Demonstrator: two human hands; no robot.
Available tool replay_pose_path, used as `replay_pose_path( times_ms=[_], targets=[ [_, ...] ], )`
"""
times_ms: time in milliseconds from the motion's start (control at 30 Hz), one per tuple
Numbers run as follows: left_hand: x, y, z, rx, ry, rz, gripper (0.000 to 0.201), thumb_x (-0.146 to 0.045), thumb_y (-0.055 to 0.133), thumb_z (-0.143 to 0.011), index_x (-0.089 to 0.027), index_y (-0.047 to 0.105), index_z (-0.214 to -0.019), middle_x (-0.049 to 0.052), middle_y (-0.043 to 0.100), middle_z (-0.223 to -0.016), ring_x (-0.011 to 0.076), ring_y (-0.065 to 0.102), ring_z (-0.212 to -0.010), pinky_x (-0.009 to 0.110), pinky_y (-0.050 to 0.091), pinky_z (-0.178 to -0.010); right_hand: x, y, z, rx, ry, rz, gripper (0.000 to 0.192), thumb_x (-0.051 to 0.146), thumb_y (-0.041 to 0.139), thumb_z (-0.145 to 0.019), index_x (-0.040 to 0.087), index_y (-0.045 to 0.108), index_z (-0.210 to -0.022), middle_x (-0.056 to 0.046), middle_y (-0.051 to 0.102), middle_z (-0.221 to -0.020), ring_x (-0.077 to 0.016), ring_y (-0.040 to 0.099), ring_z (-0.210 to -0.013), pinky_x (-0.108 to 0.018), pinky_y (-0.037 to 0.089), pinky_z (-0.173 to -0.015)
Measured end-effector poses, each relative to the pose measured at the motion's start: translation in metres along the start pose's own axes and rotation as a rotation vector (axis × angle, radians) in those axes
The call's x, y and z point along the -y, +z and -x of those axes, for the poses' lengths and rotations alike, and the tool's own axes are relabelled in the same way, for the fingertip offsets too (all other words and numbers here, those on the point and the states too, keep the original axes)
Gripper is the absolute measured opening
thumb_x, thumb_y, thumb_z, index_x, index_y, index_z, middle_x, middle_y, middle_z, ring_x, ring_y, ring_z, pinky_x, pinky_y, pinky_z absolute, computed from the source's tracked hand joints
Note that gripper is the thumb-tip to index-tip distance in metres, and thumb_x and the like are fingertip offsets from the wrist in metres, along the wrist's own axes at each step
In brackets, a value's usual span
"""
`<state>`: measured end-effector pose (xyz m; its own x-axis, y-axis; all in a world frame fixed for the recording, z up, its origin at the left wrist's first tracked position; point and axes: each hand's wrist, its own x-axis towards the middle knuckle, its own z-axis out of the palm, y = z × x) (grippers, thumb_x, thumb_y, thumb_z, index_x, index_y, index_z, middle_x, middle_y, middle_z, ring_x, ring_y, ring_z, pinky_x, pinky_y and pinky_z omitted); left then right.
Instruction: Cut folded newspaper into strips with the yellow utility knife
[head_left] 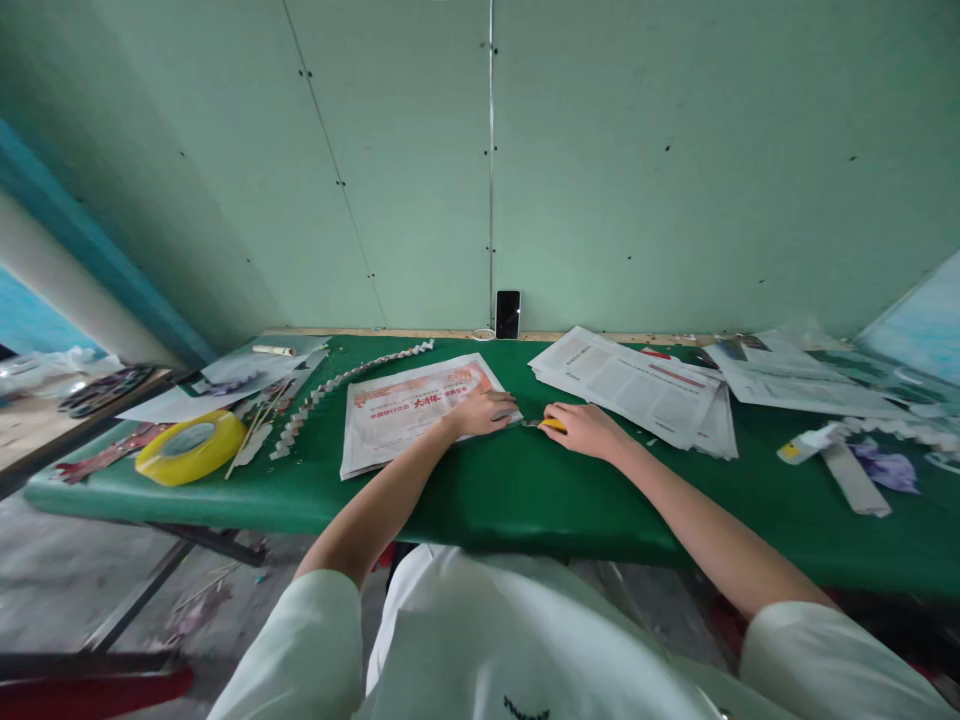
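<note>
Newspaper sheet: a printed page with a red-orange headline band, lying flat on the green worktop, its text turned away from me. My left hand rests palm-down on its right edge, pinning that corner. Yellow-handled tool: a small implement, only its yellow end and a short grey tip visible, lying on the worktop just right of the sheet. My right hand closes over it, fingers curled around the handle; whether it is a knife or scissors cannot be told.
</note>
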<state>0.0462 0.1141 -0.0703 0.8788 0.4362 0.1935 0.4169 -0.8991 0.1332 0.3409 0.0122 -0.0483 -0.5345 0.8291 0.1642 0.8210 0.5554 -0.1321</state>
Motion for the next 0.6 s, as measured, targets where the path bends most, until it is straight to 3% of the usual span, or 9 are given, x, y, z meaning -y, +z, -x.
replay_pose_path(
  times_ms=[267,433,600],
  targets=[
    [0.002,0.002,0.000,0.000,0.014,-0.036,0.038,-0.031,0.054,-0.111,-0.022,0.073,-0.143,0.011,0.071,-0.152,0.0265,0.062,-0.147,0.042,0.047,-0.127,0.001,0.011,-0.005,-0.100,-0.033,0.057,0.029,0.044,0.050,-0.112,0.023,0.069,-0.104,-0.009,0.074,-0.098,-0.0211,0.066,-0.069,-0.031,0.037,-0.055],
    [0.001,0.002,0.000,-0.012,0.002,-0.053,0.037,-0.035,0.060,-0.111,-0.023,0.073,-0.143,0.011,0.070,-0.154,0.0268,0.063,-0.146,0.040,0.047,-0.127,0.000,0.013,-0.005,-0.103,0.018,0.081,0.028,0.044,0.054,-0.111,0.023,0.071,-0.105,-0.009,0.075,-0.098,-0.0217,0.068,-0.071,-0.031,0.037,-0.055],
    [0.005,0.006,0.000,-0.034,-0.018,-0.007,0.037,-0.027,0.048,-0.116,-0.023,0.073,-0.143,0.010,0.070,-0.154,0.0226,0.063,-0.146,0.038,0.045,-0.127,0.001,0.013,-0.005,-0.085,0.056,0.072,0.024,0.044,0.059,-0.109,0.023,0.070,-0.104,-0.008,0.075,-0.099,-0.0213,0.069,-0.073,-0.030,0.037,-0.055]
  ],
)
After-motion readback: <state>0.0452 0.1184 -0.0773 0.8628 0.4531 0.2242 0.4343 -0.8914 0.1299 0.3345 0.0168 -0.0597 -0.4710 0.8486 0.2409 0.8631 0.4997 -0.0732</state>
